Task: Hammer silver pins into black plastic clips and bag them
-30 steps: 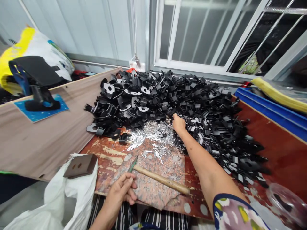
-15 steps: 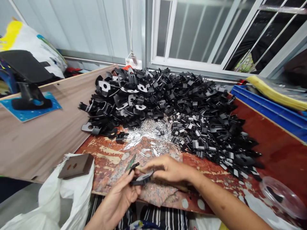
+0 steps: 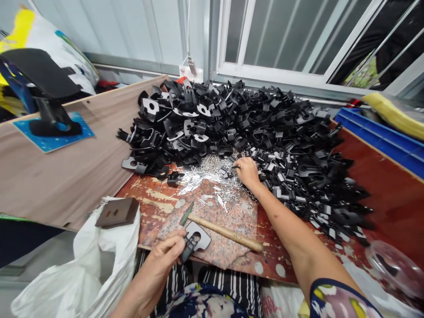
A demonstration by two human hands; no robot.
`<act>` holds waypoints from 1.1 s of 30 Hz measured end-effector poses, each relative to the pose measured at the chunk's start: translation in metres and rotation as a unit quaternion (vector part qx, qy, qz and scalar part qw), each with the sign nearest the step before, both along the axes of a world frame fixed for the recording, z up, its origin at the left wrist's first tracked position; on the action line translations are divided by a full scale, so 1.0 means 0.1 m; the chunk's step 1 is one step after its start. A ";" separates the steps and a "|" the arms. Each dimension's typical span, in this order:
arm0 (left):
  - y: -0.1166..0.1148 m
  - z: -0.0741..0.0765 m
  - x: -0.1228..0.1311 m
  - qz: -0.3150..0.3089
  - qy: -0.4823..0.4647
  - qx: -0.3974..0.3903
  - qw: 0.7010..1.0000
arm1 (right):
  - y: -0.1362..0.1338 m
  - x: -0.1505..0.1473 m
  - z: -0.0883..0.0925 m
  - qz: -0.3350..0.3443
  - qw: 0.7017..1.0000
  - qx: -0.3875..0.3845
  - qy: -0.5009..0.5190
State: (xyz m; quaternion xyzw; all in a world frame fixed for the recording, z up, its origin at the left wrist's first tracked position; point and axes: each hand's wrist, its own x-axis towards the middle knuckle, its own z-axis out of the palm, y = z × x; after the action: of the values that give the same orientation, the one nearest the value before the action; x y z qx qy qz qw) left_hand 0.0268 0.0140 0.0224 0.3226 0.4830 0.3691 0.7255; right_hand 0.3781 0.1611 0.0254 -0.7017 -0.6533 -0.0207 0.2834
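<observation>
My left hand point(image 3: 168, 249) is closed on a black plastic bracket point(image 3: 198, 236), whose flat plate with a round hole faces up, over the table's front edge. Just beyond it a hammer point(image 3: 225, 230) with a wooden handle lies across the speckled stone slab point(image 3: 205, 254). My right hand point(image 3: 247, 171) is stretched out to the heap, its fingers pinched around a small black plastic part point(image 3: 236, 166). Beside that hand are loose metal pins point(image 3: 195, 181) and a pile of small black plastic clips point(image 3: 274, 165).
A big heap of black plastic brackets point(image 3: 185, 115) covers the back of the table. At left are a brown block point(image 3: 117, 213) on a white sack point(image 3: 89, 260) and a black stand point(image 3: 54, 106). A blue crate point(image 3: 380, 139) and a clear plastic bowl point(image 3: 395, 265) are at right.
My right hand has moved from beside the left hand out to the heap, leaving the hammer in plain view. The bracket in my left hand has turned, showing its plate.
</observation>
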 end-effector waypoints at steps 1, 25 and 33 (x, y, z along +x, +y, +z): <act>0.00 -0.01 0.01 0.003 0.024 0.013 1.000 | -0.08 -0.04 0.04 0.011 1.000 0.012 0.001; -0.04 0.03 0.31 -0.066 -0.070 0.123 0.988 | -1.94 -1.65 0.02 0.213 0.924 0.072 0.308; 0.02 -0.08 0.19 -0.124 -0.003 0.102 0.987 | -1.74 -1.05 0.01 0.215 0.940 -0.083 0.251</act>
State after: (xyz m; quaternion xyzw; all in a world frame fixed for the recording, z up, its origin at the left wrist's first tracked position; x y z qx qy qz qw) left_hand 0.0459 0.0156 0.0139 0.4514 0.3963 0.3244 0.7307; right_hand 0.2730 -0.0131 0.0261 -0.5484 -0.6954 0.2719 0.3764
